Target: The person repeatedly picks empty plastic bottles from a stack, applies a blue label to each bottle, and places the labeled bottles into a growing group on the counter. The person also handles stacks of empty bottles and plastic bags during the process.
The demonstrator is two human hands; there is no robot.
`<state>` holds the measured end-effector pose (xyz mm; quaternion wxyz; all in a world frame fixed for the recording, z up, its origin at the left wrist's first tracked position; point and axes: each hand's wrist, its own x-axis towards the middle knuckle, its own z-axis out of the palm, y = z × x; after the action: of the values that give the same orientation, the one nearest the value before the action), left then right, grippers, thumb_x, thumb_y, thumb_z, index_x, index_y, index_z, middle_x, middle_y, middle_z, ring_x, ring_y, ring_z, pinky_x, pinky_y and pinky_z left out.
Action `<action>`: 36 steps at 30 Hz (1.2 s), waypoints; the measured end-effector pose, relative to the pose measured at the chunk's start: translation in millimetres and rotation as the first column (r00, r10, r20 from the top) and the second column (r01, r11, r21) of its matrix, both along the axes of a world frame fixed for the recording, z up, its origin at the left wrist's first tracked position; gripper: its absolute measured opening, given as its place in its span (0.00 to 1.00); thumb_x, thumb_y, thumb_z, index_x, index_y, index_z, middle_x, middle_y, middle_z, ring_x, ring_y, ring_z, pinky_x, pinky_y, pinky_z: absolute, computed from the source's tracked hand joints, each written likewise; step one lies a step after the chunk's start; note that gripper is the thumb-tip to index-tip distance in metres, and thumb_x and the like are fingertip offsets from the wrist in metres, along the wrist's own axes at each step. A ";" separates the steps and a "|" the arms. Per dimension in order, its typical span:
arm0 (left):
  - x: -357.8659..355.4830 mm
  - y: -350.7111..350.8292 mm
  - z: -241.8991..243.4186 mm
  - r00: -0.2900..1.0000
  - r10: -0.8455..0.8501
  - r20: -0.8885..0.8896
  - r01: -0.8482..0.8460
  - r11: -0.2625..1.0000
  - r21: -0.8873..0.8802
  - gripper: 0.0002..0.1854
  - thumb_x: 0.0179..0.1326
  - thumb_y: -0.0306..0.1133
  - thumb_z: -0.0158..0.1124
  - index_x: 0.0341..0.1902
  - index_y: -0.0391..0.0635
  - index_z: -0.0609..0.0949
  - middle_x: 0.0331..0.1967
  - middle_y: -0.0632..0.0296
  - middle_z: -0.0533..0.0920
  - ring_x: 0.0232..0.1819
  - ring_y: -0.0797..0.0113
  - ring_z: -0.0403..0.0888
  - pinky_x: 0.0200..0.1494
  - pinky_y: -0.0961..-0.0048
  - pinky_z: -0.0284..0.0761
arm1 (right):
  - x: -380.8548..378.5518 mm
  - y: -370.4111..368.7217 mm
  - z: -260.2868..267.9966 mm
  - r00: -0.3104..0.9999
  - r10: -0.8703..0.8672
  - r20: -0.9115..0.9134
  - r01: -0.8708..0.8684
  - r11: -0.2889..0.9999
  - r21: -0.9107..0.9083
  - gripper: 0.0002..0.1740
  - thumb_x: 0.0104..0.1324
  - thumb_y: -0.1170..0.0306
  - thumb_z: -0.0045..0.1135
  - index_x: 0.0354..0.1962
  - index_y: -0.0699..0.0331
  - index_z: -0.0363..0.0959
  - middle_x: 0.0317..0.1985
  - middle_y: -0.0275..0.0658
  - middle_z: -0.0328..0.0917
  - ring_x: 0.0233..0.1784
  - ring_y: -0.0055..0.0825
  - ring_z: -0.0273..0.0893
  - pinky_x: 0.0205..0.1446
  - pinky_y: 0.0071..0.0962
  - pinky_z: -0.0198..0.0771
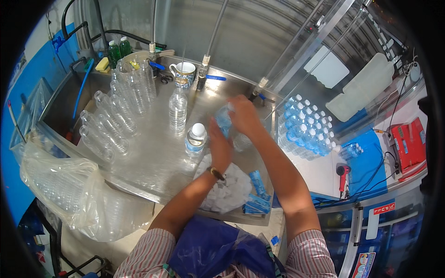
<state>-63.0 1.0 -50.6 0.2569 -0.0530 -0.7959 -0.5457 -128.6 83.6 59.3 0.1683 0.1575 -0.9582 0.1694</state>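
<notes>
Over the steel counter (149,156), both my hands are on a clear plastic bottle with a blue label (223,120). My left hand (219,140) wraps its near side, and my right hand (244,114) grips it at the white cap. Partly hidden beneath my right arm is another clear bottle (242,141). Left of my hands stands a filled, capped bottle with a label (196,140). Farther left, an uncapped bottle (178,113) stands upright with a thin tube at its mouth. A white plastic bag (226,191) and blue label sleeves (257,205) lie below my hands.
Several uncapped bottles (114,121) stand at the left, near a sink (62,114). Valves with blue handles (215,78) and a mug (184,74) line the back. Capped bottles (306,128) and a red heat gun (342,177) occupy the right. A bag of bottles (62,184) hangs left.
</notes>
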 end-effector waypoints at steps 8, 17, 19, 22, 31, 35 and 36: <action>63.9 -88.3 -41.9 0.959 0.205 0.198 -0.216 0.976 0.037 0.35 0.49 0.25 0.73 0.61 0.38 0.68 0.50 0.50 0.76 0.51 0.55 0.76 0.50 0.64 0.74 | -34.9 4.6 -8.8 0.983 -0.179 -0.046 0.182 0.980 0.074 0.18 0.57 0.79 0.55 0.48 0.62 0.72 0.44 0.52 0.74 0.49 0.51 0.76 0.52 0.45 0.72; -77.4 -66.9 -50.9 0.953 0.059 0.298 -0.034 0.996 -0.088 0.39 0.50 0.28 0.74 0.64 0.36 0.64 0.57 0.42 0.72 0.56 0.41 0.74 0.56 0.56 0.73 | 31.7 -4.8 -5.9 0.940 0.036 -0.339 -0.067 0.994 -0.081 0.11 0.58 0.79 0.51 0.40 0.62 0.73 0.38 0.49 0.74 0.41 0.52 0.76 0.43 0.44 0.72; -106.0 -61.1 -52.2 0.950 0.061 0.306 -0.028 0.994 -0.110 0.39 0.50 0.28 0.74 0.64 0.35 0.64 0.57 0.40 0.72 0.57 0.40 0.74 0.56 0.56 0.73 | 85.8 1.5 -30.0 0.974 0.065 0.217 -0.016 0.976 -0.218 0.07 0.58 0.77 0.53 0.35 0.62 0.75 0.35 0.48 0.75 0.43 0.51 0.76 0.45 0.42 0.72; -116.6 -53.1 -57.6 0.960 0.102 0.259 -0.074 0.991 -0.115 0.39 0.50 0.30 0.73 0.64 0.33 0.64 0.58 0.37 0.71 0.57 0.38 0.73 0.58 0.57 0.72 | 141.8 7.5 -78.9 0.843 0.051 0.535 -0.187 0.961 0.204 0.08 0.57 0.68 0.61 0.33 0.63 0.75 0.33 0.46 0.75 0.44 0.46 0.77 0.47 0.41 0.73; -20.9 35.2 -31.8 0.897 -0.419 0.141 0.430 0.901 -0.059 0.48 0.45 0.36 0.76 0.67 0.33 0.62 0.60 0.40 0.71 0.61 0.43 0.70 0.62 0.57 0.69 | 173.0 13.9 -125.2 0.923 0.010 0.386 -0.007 1.000 -0.007 0.14 0.51 0.70 0.64 0.35 0.67 0.74 0.36 0.49 0.72 0.40 0.45 0.76 0.44 0.42 0.74; -27.8 22.3 -26.7 0.855 -0.439 0.277 0.471 0.881 -0.055 0.47 0.46 0.38 0.76 0.68 0.35 0.62 0.59 0.40 0.71 0.61 0.42 0.71 0.61 0.56 0.69 | 174.8 13.4 -118.5 0.924 0.071 0.376 -0.061 0.997 -0.040 0.13 0.48 0.69 0.65 0.30 0.66 0.75 0.34 0.48 0.72 0.38 0.45 0.75 0.43 0.41 0.74; -24.4 14.2 -29.6 0.872 -0.420 0.253 0.450 0.890 -0.074 0.47 0.46 0.38 0.76 0.68 0.35 0.62 0.59 0.40 0.71 0.60 0.41 0.71 0.60 0.55 0.70 | 176.3 14.4 -116.1 0.919 0.076 0.386 -0.054 0.996 -0.068 0.12 0.48 0.69 0.65 0.29 0.66 0.75 0.33 0.47 0.72 0.37 0.45 0.75 0.43 0.40 0.74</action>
<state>-87.4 15.2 -80.2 0.0292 -0.1838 -0.8216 -0.5388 47.8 98.0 -56.8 -0.0262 0.1480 -0.9617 0.2294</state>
